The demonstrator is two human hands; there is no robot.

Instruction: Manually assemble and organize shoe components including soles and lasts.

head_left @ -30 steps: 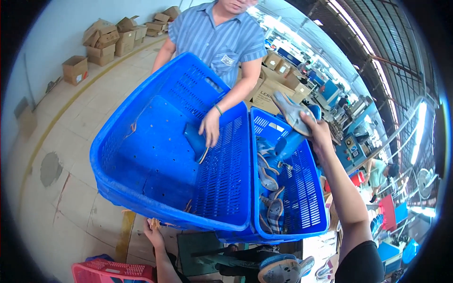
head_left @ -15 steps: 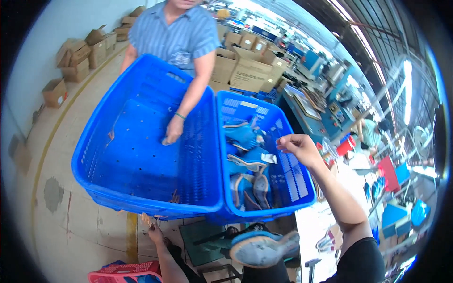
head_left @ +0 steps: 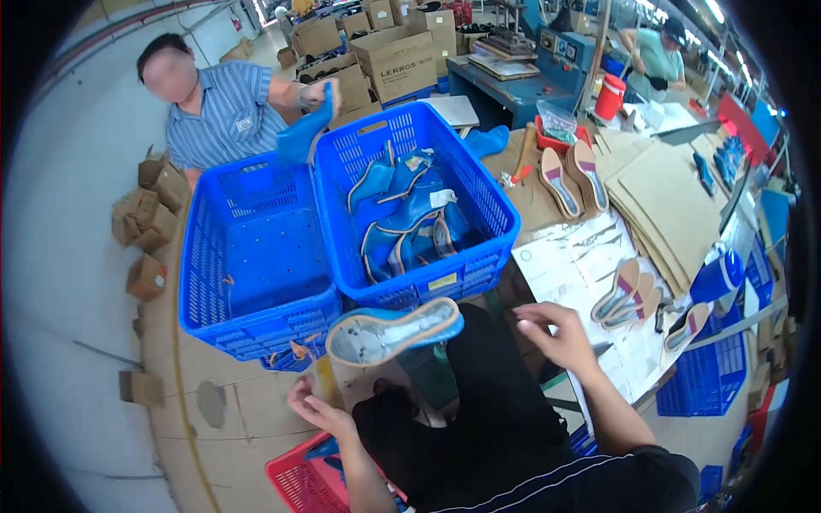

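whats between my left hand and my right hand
In the head view, a blue shoe upper on a pale last, sole side up, sits between the left hand and right hand, over the dark-clothed lap. Neither hand touches it.

This is a shoe factory floor. Blue crates (head_left: 410, 256) hold blue shoe uppers (head_left: 402, 227), insoles (head_left: 629, 295) and soles (head_left: 569, 175) lie on a worktable (head_left: 547, 205), cardboard boxes (head_left: 393, 56) are stacked behind, and other workers stand at machines (head_left: 564, 47) under strip lights.

2 blue crates (head_left: 256, 316), blue shoe uppers (head_left: 410, 231), red basket (head_left: 299, 479), blue-striped shirt (head_left: 227, 115).
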